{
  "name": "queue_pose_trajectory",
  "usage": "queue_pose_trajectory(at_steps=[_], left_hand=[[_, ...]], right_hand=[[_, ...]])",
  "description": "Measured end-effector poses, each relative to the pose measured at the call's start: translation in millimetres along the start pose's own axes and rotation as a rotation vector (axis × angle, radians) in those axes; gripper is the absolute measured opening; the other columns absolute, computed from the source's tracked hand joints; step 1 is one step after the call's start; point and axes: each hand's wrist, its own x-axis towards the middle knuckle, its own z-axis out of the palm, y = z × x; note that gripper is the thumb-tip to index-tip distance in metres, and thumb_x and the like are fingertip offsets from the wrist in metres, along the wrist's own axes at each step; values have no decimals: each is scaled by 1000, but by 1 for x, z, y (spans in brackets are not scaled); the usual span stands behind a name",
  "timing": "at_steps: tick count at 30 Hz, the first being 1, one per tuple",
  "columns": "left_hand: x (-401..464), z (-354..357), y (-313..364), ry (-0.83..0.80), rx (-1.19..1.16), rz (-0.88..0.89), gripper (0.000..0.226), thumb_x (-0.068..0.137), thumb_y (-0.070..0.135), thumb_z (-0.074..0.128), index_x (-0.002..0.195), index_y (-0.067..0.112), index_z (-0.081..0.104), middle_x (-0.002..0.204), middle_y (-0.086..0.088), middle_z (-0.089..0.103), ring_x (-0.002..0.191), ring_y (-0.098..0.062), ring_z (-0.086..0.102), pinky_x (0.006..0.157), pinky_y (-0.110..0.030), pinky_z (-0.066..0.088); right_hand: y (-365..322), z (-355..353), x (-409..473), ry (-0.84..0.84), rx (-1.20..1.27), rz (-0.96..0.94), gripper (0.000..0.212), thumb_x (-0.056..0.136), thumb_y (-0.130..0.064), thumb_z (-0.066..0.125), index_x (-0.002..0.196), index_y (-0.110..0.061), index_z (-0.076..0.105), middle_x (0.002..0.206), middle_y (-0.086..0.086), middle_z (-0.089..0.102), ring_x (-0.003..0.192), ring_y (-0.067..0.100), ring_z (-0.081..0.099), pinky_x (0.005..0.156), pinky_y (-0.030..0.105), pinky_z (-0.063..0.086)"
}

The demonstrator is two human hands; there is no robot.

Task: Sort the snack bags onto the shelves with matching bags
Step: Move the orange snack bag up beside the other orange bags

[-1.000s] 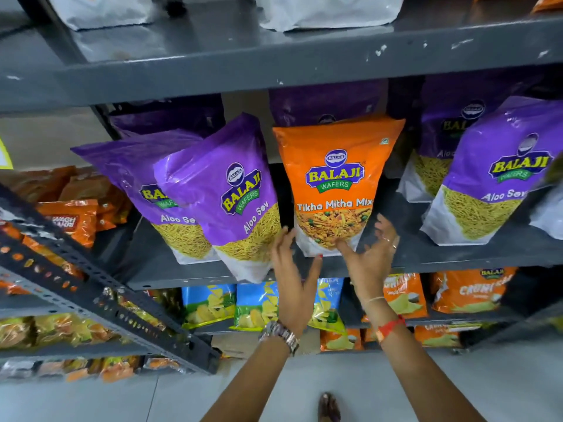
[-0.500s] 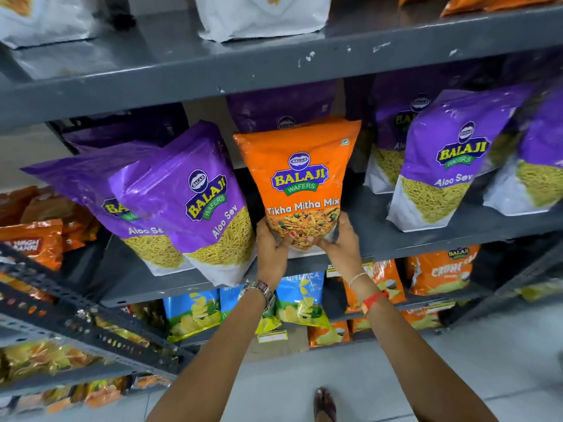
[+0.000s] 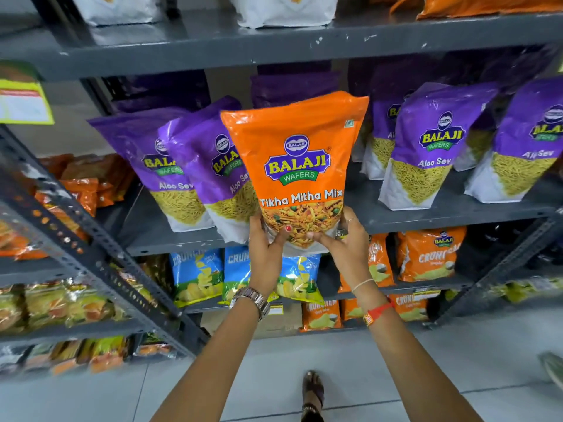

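An orange Tikha Mitha Mix bag (image 3: pixel 298 153) is held upright in front of the grey middle shelf (image 3: pixel 457 213). My left hand (image 3: pixel 266 251) grips its lower left corner and my right hand (image 3: pixel 344 248) grips its lower right corner. Purple Aloo Sev bags stand on that shelf, two to the left (image 3: pixel 170 175) and several to the right (image 3: pixel 426 147). The orange bag covers part of the nearest purple bag (image 3: pixel 213 175).
The top shelf (image 3: pixel 274 44) carries white bags and orange bags at the far right. Below are blue chip bags (image 3: pixel 198 275) and orange Crunchem bags (image 3: pixel 429 254). A second rack (image 3: pixel 76 239) angles in from the left. My sandalled foot (image 3: pixel 312 394) stands on the tiled floor.
Both hands closed on the bottom of the orange bag and pulled it off the purple-bag shelf toward me. It now appears larger and nearer.
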Motion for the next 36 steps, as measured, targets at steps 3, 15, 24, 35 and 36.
queue_pose_trajectory(at_steps=[3, 15, 24, 35, 36], left_hand=[[-9, -16, 26, 27, -24, 67, 50, 85, 7, 59, 130, 10, 40, 129, -11, 54, 117, -19, 53, 101, -39, 45], [19, -90, 158, 162, -66, 374, 41, 85, 10, 59, 126, 11, 49, 105, 17, 57, 88, 19, 54, 76, -4, 45], [87, -150, 245, 235, -12, 458, 29, 83, 17, 63, 112, 15, 60, 107, -4, 68, 100, -20, 63, 87, -35, 49], [172, -191, 278, 328, -89, 385, 31, 83, 9, 63, 112, -2, 60, 113, -22, 67, 104, -36, 64, 95, -55, 49], [178, -194, 278, 333, -88, 379, 31, 82, 9, 63, 112, -2, 60, 113, -22, 67, 104, -36, 64, 95, -55, 49]], right_hand=[[-31, -2, -9, 26, 37, -54, 56, 58, -36, 87, 106, -22, 60, 102, 0, 71, 96, 6, 65, 78, 28, 55], [-187, 22, 17, 97, 104, -356, 62, 52, -53, 85, 105, -26, 68, 92, -12, 75, 86, 3, 68, 74, 33, 58], [-287, 65, 77, 57, 190, -494, 70, 47, -61, 82, 107, -29, 67, 92, -8, 77, 86, 8, 69, 80, 36, 57], [-348, 125, 147, -77, 203, -549, 47, 61, -34, 86, 100, -12, 72, 96, 6, 77, 87, 16, 70, 76, 32, 57], [-350, 130, 150, -81, 203, -543, 48, 61, -34, 86, 101, -11, 71, 97, 7, 76, 89, 18, 70, 77, 31, 56]])
